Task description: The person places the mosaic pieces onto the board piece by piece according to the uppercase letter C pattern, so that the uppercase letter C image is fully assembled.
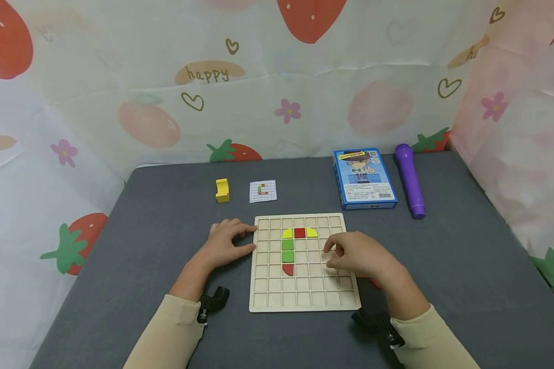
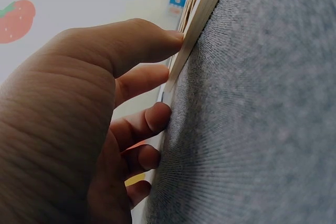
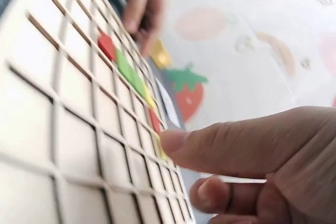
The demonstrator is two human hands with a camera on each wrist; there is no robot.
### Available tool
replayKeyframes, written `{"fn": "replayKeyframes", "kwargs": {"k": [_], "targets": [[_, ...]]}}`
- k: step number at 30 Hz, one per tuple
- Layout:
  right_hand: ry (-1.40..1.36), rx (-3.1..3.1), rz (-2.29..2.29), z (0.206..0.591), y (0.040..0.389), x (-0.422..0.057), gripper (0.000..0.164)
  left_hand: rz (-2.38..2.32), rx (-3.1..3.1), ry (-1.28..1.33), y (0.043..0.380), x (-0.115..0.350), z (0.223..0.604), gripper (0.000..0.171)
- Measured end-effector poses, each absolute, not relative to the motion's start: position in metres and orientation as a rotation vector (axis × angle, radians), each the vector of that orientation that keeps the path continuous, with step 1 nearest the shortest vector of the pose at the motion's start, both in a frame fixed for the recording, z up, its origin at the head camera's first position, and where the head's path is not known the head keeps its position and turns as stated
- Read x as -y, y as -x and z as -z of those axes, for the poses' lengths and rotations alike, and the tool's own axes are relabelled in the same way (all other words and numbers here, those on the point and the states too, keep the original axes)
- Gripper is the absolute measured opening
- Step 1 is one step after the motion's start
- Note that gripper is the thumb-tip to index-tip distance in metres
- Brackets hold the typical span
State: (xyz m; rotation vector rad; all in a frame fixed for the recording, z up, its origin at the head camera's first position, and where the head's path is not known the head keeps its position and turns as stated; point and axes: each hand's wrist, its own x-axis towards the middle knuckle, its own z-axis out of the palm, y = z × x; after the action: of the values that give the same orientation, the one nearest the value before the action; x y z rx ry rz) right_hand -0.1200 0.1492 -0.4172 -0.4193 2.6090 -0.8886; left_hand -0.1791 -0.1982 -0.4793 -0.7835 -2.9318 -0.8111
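Observation:
A wooden grid board [image 1: 268, 302] lies on the table. My left hand [image 1: 223, 243] touches its left edge with thumb and forefinger, the other fingers loosely bent. Over the board's right part hovers my right hand [image 1: 362, 253], thumb and forefinger apart, with nothing seen between them. In the cells, a yellow rounded-corner tile [image 1: 287, 233], a red square tile [image 1: 299, 233] and another yellow rounded-corner tile [image 1: 311, 232] form a row. Below the left one come two green square tiles [image 1: 288, 250] and a red rounded-corner tile [image 1: 288, 269].
Behind the board are a yellow block [image 1: 222, 190] and a small pattern card [image 1: 262, 190]. A blue box [image 1: 364, 178] and a purple microphone-shaped object [image 1: 410, 180] lie at the back right. Red pieces [image 1: 375, 283] lie partly hidden under the right wrist.

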Motion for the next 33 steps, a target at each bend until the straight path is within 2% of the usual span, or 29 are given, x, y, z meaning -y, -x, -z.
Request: {"fn": "replayKeyframes", "kwargs": {"k": [9, 12, 21, 28, 33], "targets": [[0.235, -2.465, 0.802, 0.415, 0.124, -0.184, 0.025, 0.817, 2.942, 0.778, 0.179, 0.197, 0.479, 0.043], [0.207, -2.445, 0.728, 0.416, 0.124, -0.19, 0.022, 0.817, 2.935, 0.786, 0.179, 0.198, 0.478, 0.042], [0.223, -2.46, 0.708, 0.424, 0.127, -0.195, 0.016, 0.821, 2.939, 0.775, 0.179, 0.198, 0.479, 0.043], [0.236, -2.49, 0.777, 0.418, 0.128, -0.196, 0.016, 0.82, 2.924, 0.796, 0.179, 0.199, 0.479, 0.042], [0.347, -2.557, 0.911, 0.407, 0.128, -0.193, 0.02, 0.825, 2.924, 0.795, 0.179, 0.2, 0.48, 0.041]]}}
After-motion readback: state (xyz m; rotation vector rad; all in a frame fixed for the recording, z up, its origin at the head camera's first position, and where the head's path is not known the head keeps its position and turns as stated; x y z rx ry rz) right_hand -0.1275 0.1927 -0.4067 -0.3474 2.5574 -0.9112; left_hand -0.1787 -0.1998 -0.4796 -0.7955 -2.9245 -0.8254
